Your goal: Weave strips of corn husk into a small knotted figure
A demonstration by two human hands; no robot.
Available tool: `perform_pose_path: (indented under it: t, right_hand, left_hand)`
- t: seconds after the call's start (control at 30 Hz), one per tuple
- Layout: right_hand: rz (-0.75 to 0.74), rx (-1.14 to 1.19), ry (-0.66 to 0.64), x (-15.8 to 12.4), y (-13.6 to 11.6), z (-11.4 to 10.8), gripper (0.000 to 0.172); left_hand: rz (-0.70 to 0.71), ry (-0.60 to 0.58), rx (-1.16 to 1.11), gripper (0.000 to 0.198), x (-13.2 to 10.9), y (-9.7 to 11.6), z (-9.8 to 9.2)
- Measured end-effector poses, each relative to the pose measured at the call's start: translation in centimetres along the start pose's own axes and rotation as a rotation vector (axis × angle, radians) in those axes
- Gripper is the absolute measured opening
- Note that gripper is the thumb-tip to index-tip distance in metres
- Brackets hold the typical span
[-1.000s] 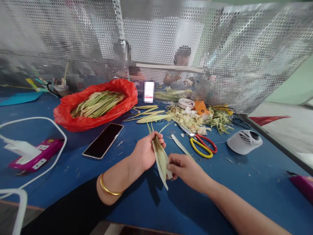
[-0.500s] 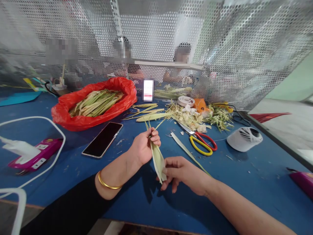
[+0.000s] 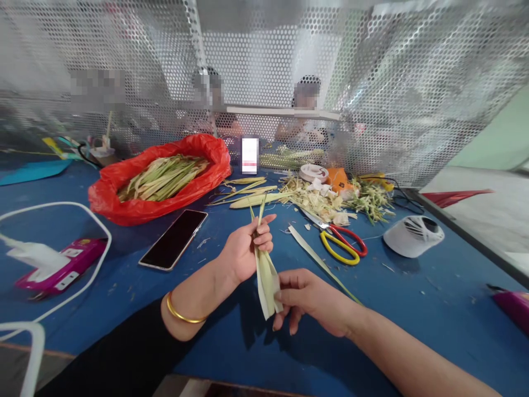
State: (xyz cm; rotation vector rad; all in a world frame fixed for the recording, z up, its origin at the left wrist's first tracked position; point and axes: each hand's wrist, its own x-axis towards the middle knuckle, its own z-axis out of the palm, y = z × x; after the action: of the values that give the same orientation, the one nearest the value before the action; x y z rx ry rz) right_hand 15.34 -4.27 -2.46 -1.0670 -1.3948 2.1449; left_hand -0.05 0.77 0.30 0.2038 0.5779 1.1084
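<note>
Fingers [image 3: 263,240] of left hand [image 3: 243,253] curled tight round narrow upper part of pale-green leaf bundle [image 3: 266,281]. Thumb and forefinger of right hand [image 3: 308,298] pinching bundle's lower right edge, other fingers spread below. Bundle held between hands, above blue tabletop [image 3: 264,358]. Loose leaf strip [image 3: 311,255] near right hand; red-and-yellow-handled scissors [image 3: 343,242] beyond. Smartphone [image 3: 176,238] near left forearm, beside red plastic bag [image 3: 119,204] holding more leaves [image 3: 165,176].

Blue surface [image 3: 413,314], dark-edged at right; behind it, a silvery perforated screen [image 3: 268,60] crossed by a pale bar [image 3: 264,112]; to the right, light-green wall [image 3: 491,132] above pale floor [image 3: 475,179].
</note>
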Motion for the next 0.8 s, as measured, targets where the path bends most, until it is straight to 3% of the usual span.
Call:
perform_pose_path:
  t: [0.2,0.3,0.37,0.43,0.47,0.53,0.63,0.8]
  right_hand:
    - [0.004,-0.049,-0.002,0.1,0.2,0.2,0.016]
    - [-0.027,-0.277,0.048,-0.4,-0.4,-0.4,0.019]
    - [-0.123,-0.616,0.22,-0.8,-1.1,-1.4,0.021]
    - [-0.238,-1.055,0.548,-1.1,-1.7,-2.8,0.019]
    - [-0.23,-1.243,0.717,-1.1,-1.9,-3.7,0.018]
    - [-0.117,-1.483,0.859,-1.0,-2.1,-5.2,0.017]
    - [0.024,-1.575,0.848,-0.7,-1.9,-6.6,0.014]
    - [0.03,-1.523,0.826,-0.7,-2.1,-6.9,0.016]
  left_hand:
    - [0.056,-0.011,0.066,0.022,0.0,-0.1,0.2]
    - [0.09,0.004,0.129,0.022,-0.3,0.2,0.3]
    - [0.102,0.027,0.133,0.023,-0.4,0.5,0.4]
    - [0.083,0.054,0.121,0.025,-0.4,0.7,0.4]
    - [0.062,0.062,0.116,0.025,-0.4,0.7,0.3]
    - [0.013,0.07,0.115,0.026,-0.3,0.6,0.1]
    - [-0.051,0.061,0.131,0.026,-0.2,0.3,-0.1]
    - [-0.06,0.072,0.199,0.024,-0.2,-0.2,-0.3]
